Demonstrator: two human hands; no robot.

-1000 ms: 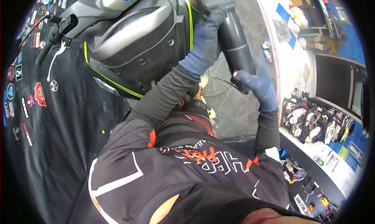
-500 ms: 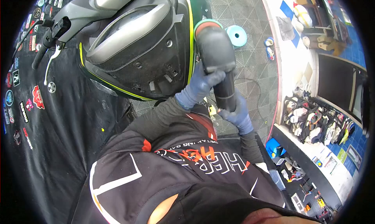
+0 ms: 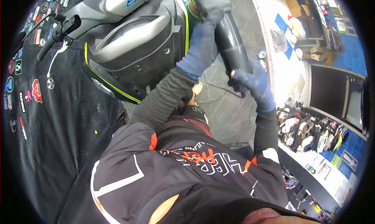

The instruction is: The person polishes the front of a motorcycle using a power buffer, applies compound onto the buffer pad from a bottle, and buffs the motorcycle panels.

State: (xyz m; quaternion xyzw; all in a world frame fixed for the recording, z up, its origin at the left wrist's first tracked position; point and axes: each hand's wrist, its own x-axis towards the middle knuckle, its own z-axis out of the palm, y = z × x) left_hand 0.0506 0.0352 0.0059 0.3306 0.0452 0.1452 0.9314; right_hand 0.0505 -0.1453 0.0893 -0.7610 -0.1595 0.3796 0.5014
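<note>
A black power polisher (image 3: 231, 40) is held in both gloved hands beside the green-edged side of a grey and black scooter (image 3: 136, 44). My left hand (image 3: 203, 46), in a blue glove, is wrapped round the neck near the tool's head. Further down, my right hand (image 3: 256, 81) grips the rear end of the body, close to the cord. The tool's round pad (image 3: 193, 8) faces the scooter's green panel at the top; whether it touches is hard to tell.
The scooter's handlebar and brake lever (image 3: 58, 56) stick out at the upper left over a black cover with stickers (image 3: 58, 138). The cord (image 3: 222, 89) trails over the grey tiled floor (image 3: 230, 118). Blue and white sandals (image 3: 262, 60) and a rack of gloves (image 3: 308, 132) are at the right.
Since half a second ago, both hands have carried the polisher up and away from my body, along the scooter's side. The view has shifted, and the light-blue round pad on the floor is now hidden.
</note>
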